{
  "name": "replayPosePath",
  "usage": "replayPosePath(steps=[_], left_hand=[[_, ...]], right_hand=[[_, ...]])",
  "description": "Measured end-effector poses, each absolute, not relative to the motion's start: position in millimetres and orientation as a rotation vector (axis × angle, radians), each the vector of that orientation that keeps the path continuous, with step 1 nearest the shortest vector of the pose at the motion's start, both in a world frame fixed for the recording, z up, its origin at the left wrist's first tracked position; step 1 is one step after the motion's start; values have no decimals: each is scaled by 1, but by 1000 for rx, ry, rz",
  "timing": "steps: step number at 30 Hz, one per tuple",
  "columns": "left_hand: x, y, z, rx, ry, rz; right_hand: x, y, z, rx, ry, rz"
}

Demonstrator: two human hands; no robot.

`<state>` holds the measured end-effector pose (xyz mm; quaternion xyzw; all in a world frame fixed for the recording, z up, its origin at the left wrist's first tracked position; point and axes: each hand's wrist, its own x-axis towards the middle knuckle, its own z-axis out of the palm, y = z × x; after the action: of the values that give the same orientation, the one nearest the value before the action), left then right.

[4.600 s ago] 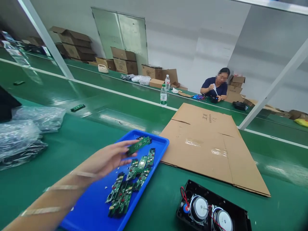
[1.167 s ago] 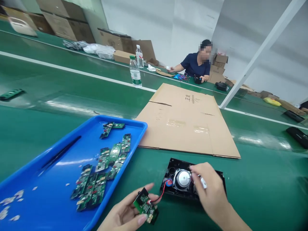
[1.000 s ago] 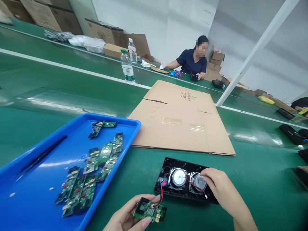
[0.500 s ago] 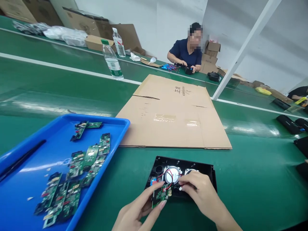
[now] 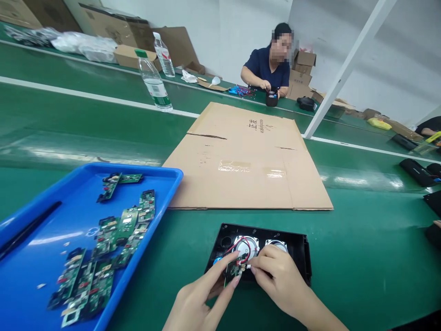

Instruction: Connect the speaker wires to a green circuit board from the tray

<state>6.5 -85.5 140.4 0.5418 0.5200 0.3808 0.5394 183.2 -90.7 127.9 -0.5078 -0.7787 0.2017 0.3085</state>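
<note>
A green circuit board is sitting over the near left side of a black speaker housing, the left hand pinching it between thumb and fingers. The right hand is gripping a small white connector at the board's right end (a red wire is looping just behind). Left, a blue tray is holding more circuit boards; beyond the housing, a cardboard sheet is lying flat.

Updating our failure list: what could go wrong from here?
The red and black wires, looped over a round silver speaker, could snag or strain. The small green circuit board, pinched by the left hand, might slip onto the black rectangular plastic housing. The white plug at the right hand could skew against the board.
</note>
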Motion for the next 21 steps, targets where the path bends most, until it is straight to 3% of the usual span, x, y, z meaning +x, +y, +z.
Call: replayPosePath(steps=[14, 21], left_hand=[[14, -79, 139, 1430, 1205, 881], [16, -72, 135, 1502, 1161, 857]], right_hand=[[179, -90, 120, -1268, -2274, -127], [177, -90, 119, -1208, -2263, -198]])
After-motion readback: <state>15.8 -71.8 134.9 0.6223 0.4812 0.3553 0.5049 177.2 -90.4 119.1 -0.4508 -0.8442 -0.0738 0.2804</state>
